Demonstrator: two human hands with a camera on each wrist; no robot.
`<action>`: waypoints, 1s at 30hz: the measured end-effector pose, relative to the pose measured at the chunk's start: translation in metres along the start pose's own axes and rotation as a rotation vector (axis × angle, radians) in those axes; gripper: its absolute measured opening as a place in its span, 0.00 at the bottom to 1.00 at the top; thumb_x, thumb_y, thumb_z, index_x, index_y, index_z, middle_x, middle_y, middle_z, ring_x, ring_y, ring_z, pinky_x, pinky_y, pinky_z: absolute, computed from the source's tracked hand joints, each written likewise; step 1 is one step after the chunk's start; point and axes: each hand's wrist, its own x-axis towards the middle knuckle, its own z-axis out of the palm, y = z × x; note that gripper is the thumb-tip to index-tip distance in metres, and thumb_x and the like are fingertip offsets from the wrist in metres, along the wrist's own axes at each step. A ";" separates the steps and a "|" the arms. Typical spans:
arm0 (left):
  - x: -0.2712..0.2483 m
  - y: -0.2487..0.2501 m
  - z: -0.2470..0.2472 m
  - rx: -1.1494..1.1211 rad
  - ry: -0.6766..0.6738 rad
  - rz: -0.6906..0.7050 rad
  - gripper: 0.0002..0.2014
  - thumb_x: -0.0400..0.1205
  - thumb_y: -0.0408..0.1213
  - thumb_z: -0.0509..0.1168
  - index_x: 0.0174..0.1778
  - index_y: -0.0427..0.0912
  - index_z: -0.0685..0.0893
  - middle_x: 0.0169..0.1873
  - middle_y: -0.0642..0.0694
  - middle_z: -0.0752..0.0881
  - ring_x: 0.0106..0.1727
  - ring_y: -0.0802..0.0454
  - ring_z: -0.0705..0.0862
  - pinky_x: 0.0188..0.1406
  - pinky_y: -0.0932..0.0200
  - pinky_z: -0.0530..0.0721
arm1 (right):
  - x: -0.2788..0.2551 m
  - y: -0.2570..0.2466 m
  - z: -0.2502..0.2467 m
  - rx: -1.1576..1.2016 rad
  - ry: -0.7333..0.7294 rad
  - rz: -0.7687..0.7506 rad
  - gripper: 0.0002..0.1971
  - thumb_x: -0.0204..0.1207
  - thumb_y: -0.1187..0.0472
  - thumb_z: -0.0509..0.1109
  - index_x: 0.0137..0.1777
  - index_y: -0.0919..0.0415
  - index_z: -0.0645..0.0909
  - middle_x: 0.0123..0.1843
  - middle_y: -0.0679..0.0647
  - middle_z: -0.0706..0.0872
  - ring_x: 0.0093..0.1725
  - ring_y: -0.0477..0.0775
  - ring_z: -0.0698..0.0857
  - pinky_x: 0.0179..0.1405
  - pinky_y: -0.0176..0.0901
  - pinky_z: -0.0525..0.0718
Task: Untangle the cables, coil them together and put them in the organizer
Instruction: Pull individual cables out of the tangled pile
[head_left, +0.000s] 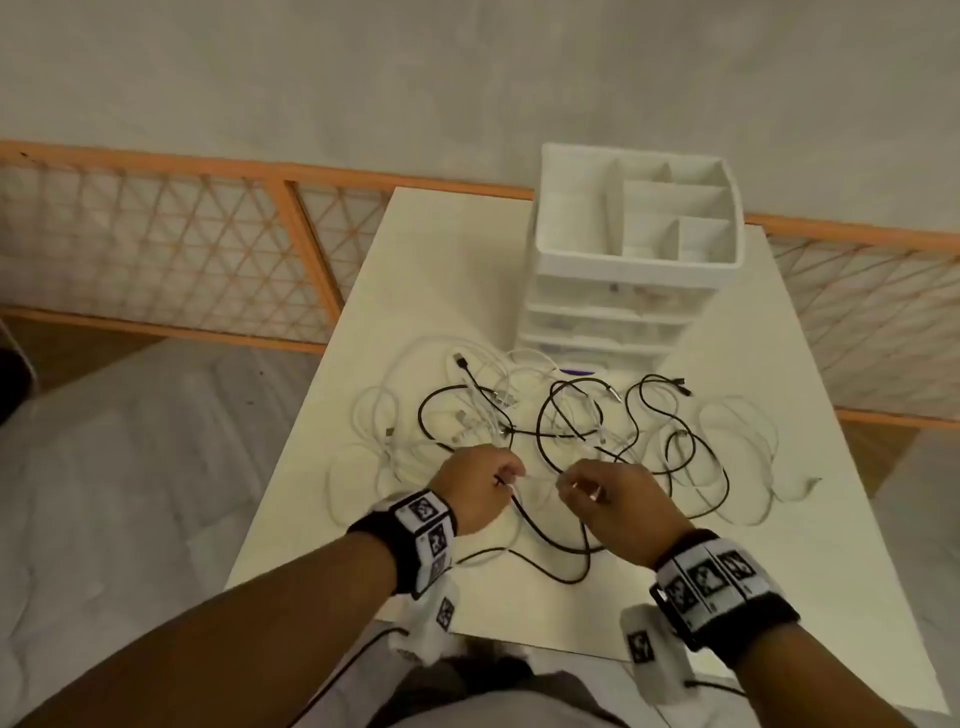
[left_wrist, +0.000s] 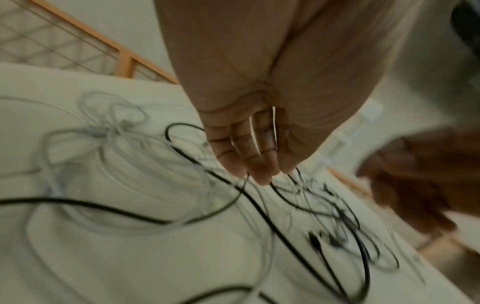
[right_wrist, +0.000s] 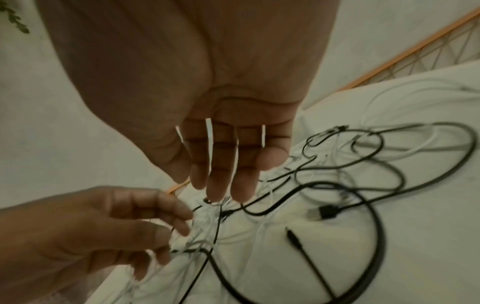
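Gripping tangled cables (head_left: 545, 415), both hands.

**Wrist gear, bare arms**

Both forearms bare, no sleeves. Left hand (head_left: 475, 493) & right hand (head_left: 615, 506): no gloves, no rings visible. Each wrist has a black strap w/ white blocks printed w/ black square marker patterns. Below each strap hangs a white housing w/ another marker, thin dark cable trailing off. Grey fabric at the torso, bottom of head view.
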 end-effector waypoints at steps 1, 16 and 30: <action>0.004 0.002 0.010 0.055 -0.057 -0.006 0.15 0.80 0.28 0.67 0.62 0.41 0.88 0.58 0.43 0.88 0.55 0.45 0.86 0.58 0.57 0.84 | 0.007 -0.002 0.008 -0.011 -0.015 0.025 0.05 0.77 0.52 0.69 0.47 0.44 0.87 0.40 0.41 0.88 0.38 0.38 0.83 0.47 0.44 0.85; 0.010 -0.020 0.044 0.409 -0.269 -0.011 0.17 0.78 0.24 0.63 0.59 0.45 0.87 0.61 0.42 0.83 0.62 0.42 0.83 0.56 0.55 0.81 | 0.018 0.004 0.044 -0.479 -0.465 0.233 0.26 0.65 0.37 0.78 0.63 0.43 0.81 0.61 0.47 0.85 0.62 0.55 0.84 0.62 0.52 0.84; 0.022 0.063 -0.066 -0.121 0.485 0.210 0.04 0.82 0.33 0.70 0.48 0.42 0.90 0.44 0.50 0.87 0.41 0.58 0.82 0.46 0.73 0.77 | 0.035 -0.001 -0.045 0.233 0.194 0.207 0.24 0.82 0.44 0.67 0.31 0.58 0.86 0.27 0.51 0.87 0.29 0.53 0.85 0.41 0.53 0.87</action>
